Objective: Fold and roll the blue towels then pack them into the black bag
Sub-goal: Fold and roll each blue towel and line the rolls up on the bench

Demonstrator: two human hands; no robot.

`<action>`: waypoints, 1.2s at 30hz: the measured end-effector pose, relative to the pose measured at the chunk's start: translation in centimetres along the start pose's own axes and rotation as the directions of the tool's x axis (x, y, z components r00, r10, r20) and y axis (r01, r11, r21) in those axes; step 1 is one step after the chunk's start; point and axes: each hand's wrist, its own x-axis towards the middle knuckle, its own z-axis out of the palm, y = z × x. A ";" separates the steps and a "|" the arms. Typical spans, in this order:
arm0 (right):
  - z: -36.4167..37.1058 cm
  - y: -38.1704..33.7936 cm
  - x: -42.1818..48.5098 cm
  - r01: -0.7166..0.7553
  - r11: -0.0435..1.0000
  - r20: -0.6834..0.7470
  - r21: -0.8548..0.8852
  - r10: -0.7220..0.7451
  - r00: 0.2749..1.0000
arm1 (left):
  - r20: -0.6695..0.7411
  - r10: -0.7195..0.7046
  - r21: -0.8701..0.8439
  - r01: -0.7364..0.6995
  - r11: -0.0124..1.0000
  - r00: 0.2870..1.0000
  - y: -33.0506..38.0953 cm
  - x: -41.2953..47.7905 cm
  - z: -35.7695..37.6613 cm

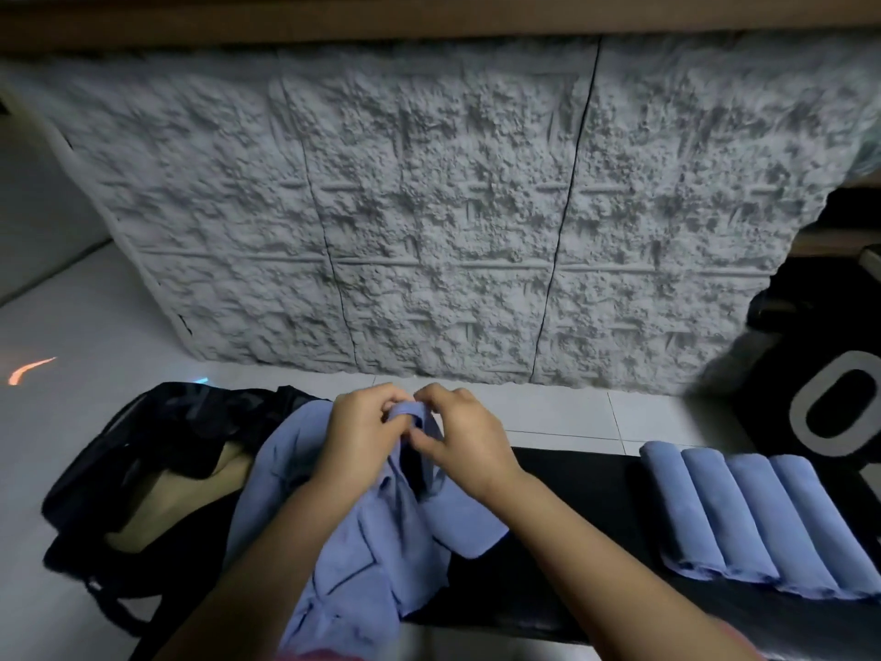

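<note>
A loose blue towel [372,541] hangs crumpled in front of me, lifted at its top edge. My left hand [357,436] and my right hand [465,441] are close together and both pinch that top edge. Several rolled blue towels [758,512] lie side by side on the black surface [581,517] at the right. The black bag [143,479] sits on the floor at the left with its mouth open; the loose towel hides part of its right side.
A grey textured panel [429,207] leans against the wall straight ahead. A black object with a white oval ring [839,407] stands at the right. White floor tiles [95,326] surround the bag and the black surface.
</note>
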 end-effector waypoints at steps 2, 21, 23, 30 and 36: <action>-0.8 -0.7 0.5 0.013 1.000 -0.060 0.008 -0.012 0.998 | -0.052 0.030 0.097 -0.025 0.995 0.998 0.9 0.1 -1.1; -17.6 1.2 -4.7 -0.156 0.942 -0.258 0.298 0.237 0.937 | -0.297 -0.072 0.124 0.113 0.986 0.952 3.5 -1.4 -9.8; -18.0 1.0 -5.4 -0.149 0.915 -0.201 0.374 0.237 0.951 | -0.281 -0.288 -0.198 0.238 0.951 0.916 5.6 -0.8 -10.8; -16.9 -4.6 -5.0 -0.001 0.799 -0.017 0.602 0.015 1.000 | 0.241 -0.270 -0.614 0.362 0.702 0.932 15.1 -2.1 -7.2; -17.2 -5.2 -5.7 0.065 0.754 -0.097 0.654 -0.001 0.995 | 0.237 -0.095 -0.640 0.229 0.734 0.967 16.5 -4.4 -4.7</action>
